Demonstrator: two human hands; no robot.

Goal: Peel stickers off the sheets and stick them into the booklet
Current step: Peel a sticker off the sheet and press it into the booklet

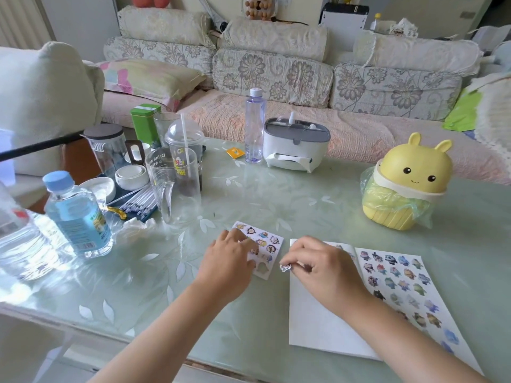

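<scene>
A small sticker sheet (pixel 266 241) with cartoon figures lies on the glass table, and my left hand (pixel 229 258) rests flat on its left part, fingers spread over it. My right hand (pixel 318 265) pinches a peeled sticker (pixel 284 267) between thumb and fingertips, just right of that sheet and above the booklet's left edge. The open booklet (pixel 312 324) lies at the right; its left page is mostly blank white, and its right page (pixel 406 286) carries several rows of cartoon stickers. My right forearm crosses the booklet's middle.
A yellow bunny-shaped bin (pixel 406 186) stands behind the booklet. A white tissue box (pixel 296 146) and a clear bottle (pixel 253 128) sit further back. Cups, a glass jug (pixel 174 183) and water bottles (pixel 77 217) crowd the table's left. A sofa lies beyond.
</scene>
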